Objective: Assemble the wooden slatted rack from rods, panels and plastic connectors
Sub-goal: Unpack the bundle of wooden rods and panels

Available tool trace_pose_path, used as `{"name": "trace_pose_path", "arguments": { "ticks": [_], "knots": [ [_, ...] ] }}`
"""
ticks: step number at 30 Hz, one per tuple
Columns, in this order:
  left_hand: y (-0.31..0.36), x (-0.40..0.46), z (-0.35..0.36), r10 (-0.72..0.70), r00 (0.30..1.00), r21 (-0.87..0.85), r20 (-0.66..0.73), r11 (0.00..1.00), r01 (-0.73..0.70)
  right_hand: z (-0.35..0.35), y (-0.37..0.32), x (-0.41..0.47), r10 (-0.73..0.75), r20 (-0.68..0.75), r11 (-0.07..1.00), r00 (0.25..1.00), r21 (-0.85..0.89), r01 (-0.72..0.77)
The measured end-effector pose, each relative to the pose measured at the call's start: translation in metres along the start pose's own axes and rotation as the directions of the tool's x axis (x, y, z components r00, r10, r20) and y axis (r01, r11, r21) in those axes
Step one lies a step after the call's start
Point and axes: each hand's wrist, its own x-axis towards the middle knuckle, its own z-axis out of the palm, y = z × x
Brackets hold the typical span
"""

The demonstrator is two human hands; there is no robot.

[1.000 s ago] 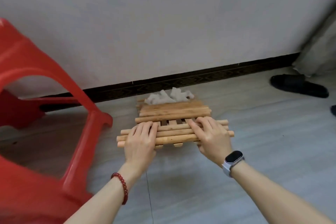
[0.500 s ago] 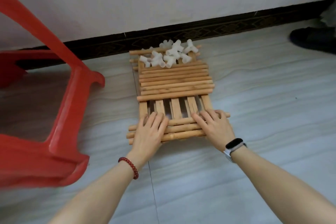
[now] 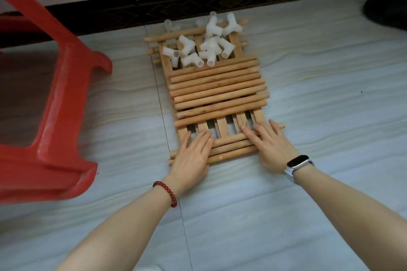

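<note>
A wooden slatted panel [image 3: 222, 126] lies flat on the floor, stretching away from me. Several loose wooden rods [image 3: 218, 88] lie crosswise on its middle. A heap of white plastic connectors [image 3: 202, 47] sits on its far end. Three more rods [image 3: 231, 147] lie across the near end. My left hand [image 3: 192, 154] rests flat on the left part of these near rods, fingers straight. My right hand [image 3: 269, 145] lies flat on their right part, fingers spread and reaching onto the slats.
A red plastic stool [image 3: 48, 99] lies tipped over at the left, close to the panel. A dark skirting board [image 3: 220, 4] runs along the wall behind. A black slipper [image 3: 385, 11] lies at the far right. Pale floor tiles [image 3: 330, 105] surround the parts.
The view has tilted down and come closer, so the whole panel and the connectors now show. Both hands stay flat on the near rods.
</note>
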Motion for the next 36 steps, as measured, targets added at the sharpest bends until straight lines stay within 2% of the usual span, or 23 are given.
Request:
{"name": "trace_pose_path", "arguments": {
  "ticks": [2,4,6,8,10,11,13,17,22,25,27,29,32,36],
  "knots": [
    [-0.002,-0.003,0.005,0.016,1.0,0.018,0.023,1.0,-0.016,0.004,-0.006,-0.003,0.015,-0.057,1.0,0.998,0.011,-0.014],
    [-0.003,-0.004,0.008,0.016,0.997,0.079,0.073,0.997,-0.022,0.008,-0.012,-0.003,0.049,-0.053,0.999,0.997,0.009,-0.048],
    [-0.001,-0.003,0.007,-0.012,0.99,0.124,0.139,0.992,-0.006,0.009,-0.015,-0.003,0.093,0.025,0.996,0.995,0.006,-0.093],
    [0.001,-0.002,-0.004,-0.025,0.979,0.118,0.203,0.993,0.001,0.0,-0.016,-0.002,0.135,0.17,0.99,0.976,0.018,-0.14],
    [0.003,-0.003,-0.026,-0.041,0.974,0.075,0.224,0.997,0.024,-0.02,-0.019,-0.001,0.163,0.302,0.982,0.939,0.042,-0.184],
    [0.007,-0.008,-0.043,-0.059,0.976,0.054,0.21,0.997,0.049,-0.037,-0.024,-0.003,0.184,0.323,0.974,0.928,0.067,-0.217],
    [0.015,-0.022,-0.081,-0.104,0.981,0.032,0.165,0.994,0.1,-0.076,-0.036,-0.009,0.198,0.345,0.957,0.917,0.135,-0.258],
    [0.027,-0.057,-0.171,-0.163,0.977,-0.008,0.14,0.986,0.166,-0.167,-0.062,-0.023,0.144,0.369,0.944,0.918,0.227,-0.239],
    [0.032,-0.115,-0.32,-0.26,0.964,-0.108,0.052,0.959,0.264,-0.328,-0.089,-0.037,0.155,0.334,0.875,0.93,0.391,-0.286],
    [0.034,-0.159,-0.423,-0.368,0.926,-0.212,-0.077,0.914,0.346,-0.442,-0.107,-0.044,0.14,0.313,0.842,0.939,0.462,-0.279],
    [0.032,-0.2,-0.503,-0.463,0.871,-0.302,-0.162,0.864,0.403,-0.533,-0.127,-0.05,0.097,0.294,0.826,0.951,0.509,-0.242],
    [0.03,-0.229,-0.561,-0.562,0.785,-0.398,-0.259,0.803,0.444,-0.596,-0.145,-0.05,0.059,0.245,0.811,0.968,0.553,-0.19],
    [0.027,-0.293,-0.646,-0.701,0.609,-0.514,-0.373,0.702,0.493,-0.694,-0.187,-0.054,-0.06,0.156,0.798,0.986,0.601,-0.047],
    [0.03,-0.384,-0.719,-0.819,0.379,-0.608,-0.431,0.573,0.55,-0.787,-0.26,-0.063,-0.213,0.035,0.769,0.976,0.622,0.146]
  ]
}}
